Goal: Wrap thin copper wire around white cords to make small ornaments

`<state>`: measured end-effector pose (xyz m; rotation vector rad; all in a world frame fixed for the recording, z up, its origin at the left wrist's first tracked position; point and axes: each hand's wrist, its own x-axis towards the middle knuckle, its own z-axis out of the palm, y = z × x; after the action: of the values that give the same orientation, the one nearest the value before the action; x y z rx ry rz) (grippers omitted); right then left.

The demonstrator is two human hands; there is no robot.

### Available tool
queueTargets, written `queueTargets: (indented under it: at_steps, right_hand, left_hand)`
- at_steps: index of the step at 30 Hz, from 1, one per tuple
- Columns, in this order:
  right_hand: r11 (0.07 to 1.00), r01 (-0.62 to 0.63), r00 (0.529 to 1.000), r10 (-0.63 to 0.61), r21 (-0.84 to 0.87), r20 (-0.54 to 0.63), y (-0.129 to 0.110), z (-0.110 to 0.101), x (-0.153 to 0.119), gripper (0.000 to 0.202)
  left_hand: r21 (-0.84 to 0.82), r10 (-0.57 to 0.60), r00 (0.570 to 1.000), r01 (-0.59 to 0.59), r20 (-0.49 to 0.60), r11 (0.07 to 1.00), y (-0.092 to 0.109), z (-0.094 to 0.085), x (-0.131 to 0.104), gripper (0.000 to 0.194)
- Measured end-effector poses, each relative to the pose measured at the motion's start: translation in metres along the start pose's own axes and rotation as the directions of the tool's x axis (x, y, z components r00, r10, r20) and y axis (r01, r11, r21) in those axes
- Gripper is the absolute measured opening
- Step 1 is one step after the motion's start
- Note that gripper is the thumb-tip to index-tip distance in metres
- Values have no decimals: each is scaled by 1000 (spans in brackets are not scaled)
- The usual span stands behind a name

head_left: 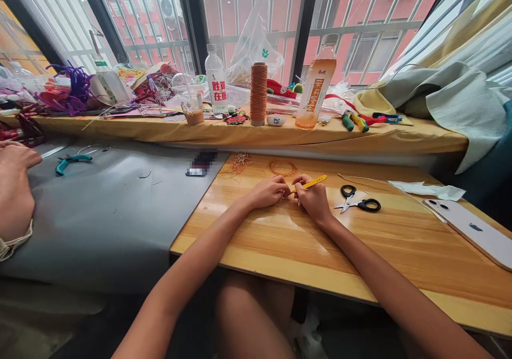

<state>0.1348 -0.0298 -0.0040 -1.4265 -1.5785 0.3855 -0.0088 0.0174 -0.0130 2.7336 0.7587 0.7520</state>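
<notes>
My right hand [314,199] is closed around yellow tweezers [316,181], whose tip points left toward my other hand. Beside it, my left hand [270,192] is pinched on something small at the fingertips, too tiny and covered to name. The two hands nearly meet above the wooden board [276,247]. Just behind them lies a coil of orange cord [282,167]. Farther left is a loose tangle of orange and pale threads [240,162]. Open scissors [356,201] with black handles rest to the right of my right hand.
A phone [476,228] and a white tissue [428,189] lie at right. On the ledge stand a spool of brown cord [258,95], a tea bottle [318,84] and a water bottle [216,81]. Teal pliers [72,161] lie left, near another person's hand [16,161].
</notes>
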Motion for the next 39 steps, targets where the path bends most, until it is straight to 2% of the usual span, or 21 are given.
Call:
queueTargets:
  at_steps: [5, 8, 12, 15, 17, 20, 22, 24, 28, 32, 34, 39]
  right_hand:
    - [999, 24, 1000, -24, -33, -13, 1, 1, 0, 13]
    - [991, -29, 999, 32, 132, -17, 7, -7, 5, 11]
    - [908, -77, 977, 150, 411, -149, 11, -21, 15, 20]
    - [875, -67, 963, 182, 479, -198, 9, -25, 19, 34]
    - [880, -76, 976, 162, 469, -145, 8, -23, 18, 42]
    - [918, -124, 992, 126, 377, 20, 10, -17, 15, 47]
    - [952, -138, 987, 108, 272, 122, 14, -13, 14, 45]
    - [980, -95, 976, 57, 174, 210, 18, -11, 15, 39]
    - [996, -24, 942, -8, 91, 336, 21, -13, 16, 33]
    - [996, -50, 934, 21, 75, 356, 20, -15, 16, 32]
    - [994, -56, 940, 22, 92, 341, 21, -15, 16, 31]
    - [989, -78, 937, 31, 123, 348, 25, -13, 17, 30]
  left_hand:
    - [-3, -1, 1000, 1, -12, 1000, 1, -1, -2, 22]
    - [-4, 3, 999, -3, -38, 1000, -1, -5, -2, 26]
    - [58, -56, 979, 69, -195, 996, -3, -15, -3, 26]
    - [184, -38, 984, 70, -172, 981, -3, -20, -5, 28]
    - [258, -11, 995, 36, -96, 965, -2, -19, -6, 33]
    - [292, 9, 1000, -3, -20, 956, 0, -13, -6, 31]
    - [282, 23, 999, -16, -23, 959, 1, -11, -5, 28]
    - [263, 37, 998, -21, -56, 965, 1, -11, -5, 26]
    - [215, 37, 993, -12, -109, 977, 1, -13, -5, 27]
    - [71, -25, 987, 37, -158, 997, -2, -10, -3, 32]
    - [-56, -96, 981, 88, -168, 995, -2, -7, -2, 34]
    - [-294, -301, 945, 254, -129, 922, -2, -7, 2, 23]
